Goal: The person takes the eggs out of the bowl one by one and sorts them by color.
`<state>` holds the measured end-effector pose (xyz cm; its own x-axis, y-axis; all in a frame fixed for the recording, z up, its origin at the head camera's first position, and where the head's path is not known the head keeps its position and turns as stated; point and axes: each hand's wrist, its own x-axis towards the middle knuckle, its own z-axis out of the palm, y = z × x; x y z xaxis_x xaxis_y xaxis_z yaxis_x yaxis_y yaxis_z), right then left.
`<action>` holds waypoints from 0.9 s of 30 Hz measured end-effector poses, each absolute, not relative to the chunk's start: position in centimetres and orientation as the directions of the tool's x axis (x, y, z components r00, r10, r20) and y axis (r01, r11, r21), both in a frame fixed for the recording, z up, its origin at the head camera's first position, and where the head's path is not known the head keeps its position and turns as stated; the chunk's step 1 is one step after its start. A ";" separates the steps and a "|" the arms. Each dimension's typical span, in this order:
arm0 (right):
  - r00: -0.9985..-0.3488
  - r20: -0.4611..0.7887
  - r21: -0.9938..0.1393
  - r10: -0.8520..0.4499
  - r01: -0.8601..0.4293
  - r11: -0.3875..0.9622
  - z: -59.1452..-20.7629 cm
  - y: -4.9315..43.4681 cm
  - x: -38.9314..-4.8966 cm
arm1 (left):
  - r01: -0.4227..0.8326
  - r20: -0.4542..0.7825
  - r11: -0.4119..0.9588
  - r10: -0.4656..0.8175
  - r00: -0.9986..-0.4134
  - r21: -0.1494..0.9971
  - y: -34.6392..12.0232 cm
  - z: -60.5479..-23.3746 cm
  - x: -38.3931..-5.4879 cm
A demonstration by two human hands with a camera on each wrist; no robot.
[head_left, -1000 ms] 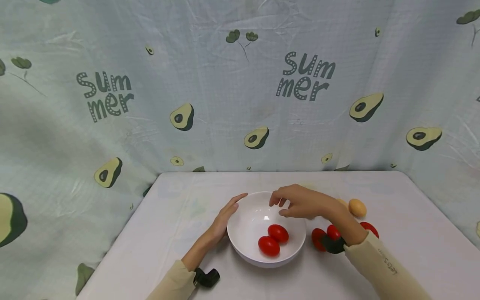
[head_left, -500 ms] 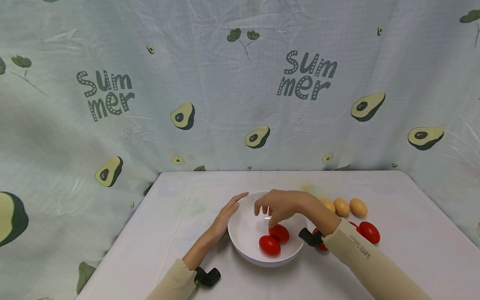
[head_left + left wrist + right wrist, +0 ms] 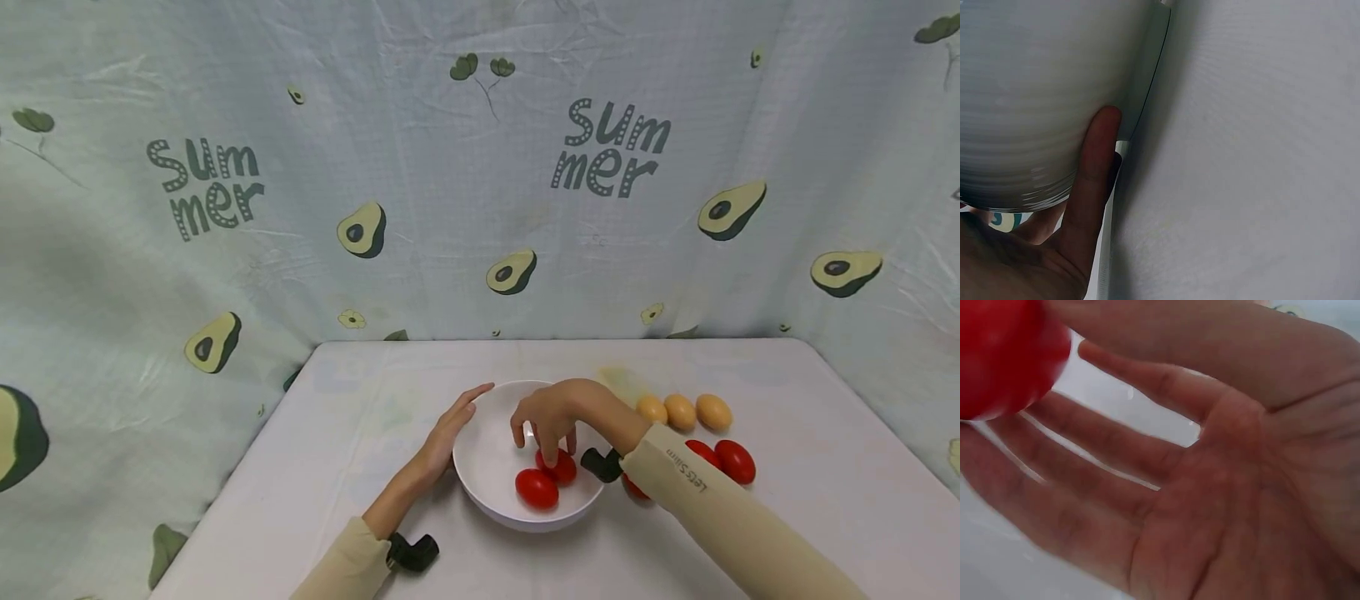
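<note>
A white bowl stands on the table, with two smooth red eggs in it. My left hand rests along the bowl's left side, its fingers straight; in the left wrist view the thumb lies against the outer wall. My right hand is down inside the bowl, over the farther red egg. Its thumb overlaps that egg, while the fingers spread around it with a gap at the left. The right wrist view has the fingers stretched out beneath the egg. The nearer red egg lies beside it, untouched.
Right of the bowl lie several more red eggs, partly hidden by the right sleeve. Behind them sit three light-brown eggs in a row. A printed cloth hangs behind and beside the white table.
My right hand has moved left and down into the bowl, from above its right rim to the farther red egg. The left hand stays at the bowl's side.
</note>
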<state>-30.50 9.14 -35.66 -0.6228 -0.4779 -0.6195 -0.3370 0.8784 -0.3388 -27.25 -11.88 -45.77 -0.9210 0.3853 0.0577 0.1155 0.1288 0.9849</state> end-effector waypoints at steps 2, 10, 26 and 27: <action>-0.610 -0.649 -0.322 -0.455 -0.322 0.891 -35.7 9.0 -30.7 | 0.118 0.061 0.125 0.388 -0.919 0.985 -11.9 -45.8 -27.2; -0.564 -0.693 -0.346 -0.450 -0.287 0.893 -35.9 9.1 -31.3 | 0.119 0.068 0.103 0.402 -0.913 0.987 -12.1 -45.9 -27.3; -0.661 -0.521 -0.366 -0.540 -0.399 0.841 -35.6 10.2 -31.3 | 0.127 0.068 0.133 0.381 -0.922 0.983 -12.0 -45.9 -27.2; -0.669 -0.504 -0.366 -0.547 -0.409 0.836 -35.5 10.3 -31.3 | 0.129 0.068 0.135 0.382 -0.922 0.982 -12.0 -45.9 -27.2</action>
<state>-31.31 10.35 -35.52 -0.6688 -0.5470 -0.5035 -0.4086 0.8362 -0.3657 -27.20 -11.96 -45.92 -0.9215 0.3823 0.0679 0.1285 0.1353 0.9824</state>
